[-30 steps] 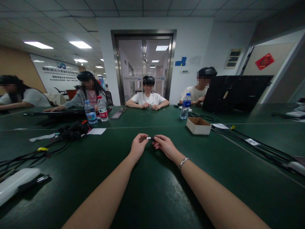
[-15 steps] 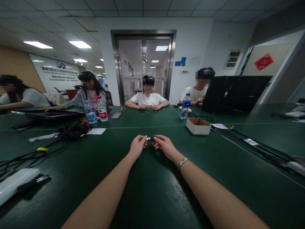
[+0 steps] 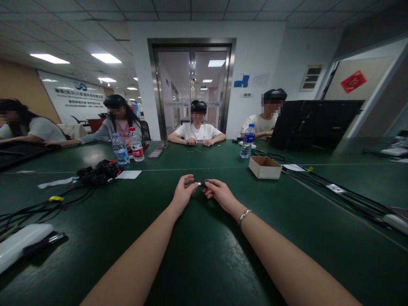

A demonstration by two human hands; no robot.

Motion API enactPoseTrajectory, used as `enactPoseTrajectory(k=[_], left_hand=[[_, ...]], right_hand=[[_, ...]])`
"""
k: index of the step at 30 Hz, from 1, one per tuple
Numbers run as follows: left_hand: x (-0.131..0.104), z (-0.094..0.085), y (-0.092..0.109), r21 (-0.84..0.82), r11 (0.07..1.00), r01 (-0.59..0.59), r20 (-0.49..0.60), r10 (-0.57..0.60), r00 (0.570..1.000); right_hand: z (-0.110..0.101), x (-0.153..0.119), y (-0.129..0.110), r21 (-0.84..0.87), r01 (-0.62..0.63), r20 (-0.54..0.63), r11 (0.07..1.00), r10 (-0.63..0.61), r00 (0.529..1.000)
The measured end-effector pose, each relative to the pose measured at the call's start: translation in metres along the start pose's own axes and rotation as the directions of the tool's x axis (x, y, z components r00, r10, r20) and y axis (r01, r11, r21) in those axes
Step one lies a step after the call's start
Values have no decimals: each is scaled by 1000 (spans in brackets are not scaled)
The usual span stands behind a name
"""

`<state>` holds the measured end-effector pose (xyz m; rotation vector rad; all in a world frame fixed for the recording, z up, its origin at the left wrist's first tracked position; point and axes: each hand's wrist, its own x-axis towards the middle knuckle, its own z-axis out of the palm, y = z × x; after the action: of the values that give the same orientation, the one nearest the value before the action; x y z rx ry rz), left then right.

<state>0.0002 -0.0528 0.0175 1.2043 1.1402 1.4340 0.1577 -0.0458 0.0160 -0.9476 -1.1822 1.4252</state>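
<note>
A small dark object with a silver end (image 3: 200, 184) is held level above the green table, too small for me to name its kind. The fingertips of my right hand (image 3: 219, 193) pinch its dark part. My left hand (image 3: 183, 193) is at the silver end: the thumb reaches toward it, while the index finger is raised and apart from the thumb. Whether the left thumb touches the metal, I cannot make out. My right wrist wears a silver bracelet (image 3: 245, 216).
An open cardboard box (image 3: 265, 171) and a blue-capped bottle (image 3: 247, 142) stand ahead right. Two bottles and a bundle of black gear (image 3: 99, 173) are ahead left. Black cables (image 3: 347, 197) run along the right. People sit across the green table (image 3: 197, 250).
My left index finger has lifted away from the thumb, opening the left pinch. At far left, the dark flat panel has shifted left, toward the picture's edge. My right hand keeps its pinch.
</note>
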Motion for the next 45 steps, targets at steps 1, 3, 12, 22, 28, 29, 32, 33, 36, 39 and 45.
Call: enactPoseTrajectory(k=[1,3,12,22,28,29,32,33,36,39,45], left_hand=[[1,1,-1,-3,999,32,-16,-32,999],[2,2,-1,12,996,92,-6,-91,996],[-1,0,1,79,997,2,109,-11,994],[-4,0,2,101,994,-33,116,21,993],[-2,-1,1,115,993,-22,98,11,995],[-2,-1,1,118,993,-21,97,9,995],[-3,-1,1,125,992,-18,94,7,996],[-3,-1,1,126,992,-18,93,7,996],[-3,-1,1,123,992,-19,92,8,996],[-4,-1,2,120,993,-12,86,2,996],[-3,-1,1,109,994,-8,99,-3,995]], right_hand=[[0,0,0,0,-2,-2,1000,2,1000],[1,-1,-1,-1,-4,-8,1000,4,1000],[2,-1,-2,-12,7,-7,1000,-7,1000],[1,-1,0,-14,19,2,1000,-19,1000],[1,2,3,-13,13,-4,1000,-13,1000],[1,2,3,-14,12,-7,1000,-13,1000],[2,3,3,-19,17,-13,1000,-17,1000],[2,3,3,-22,16,-15,1000,-16,1000],[2,3,3,-25,7,-19,1000,-7,1000],[3,3,4,-19,9,-23,1000,-10,1000],[3,2,2,-28,14,-11,1000,-14,1000]])
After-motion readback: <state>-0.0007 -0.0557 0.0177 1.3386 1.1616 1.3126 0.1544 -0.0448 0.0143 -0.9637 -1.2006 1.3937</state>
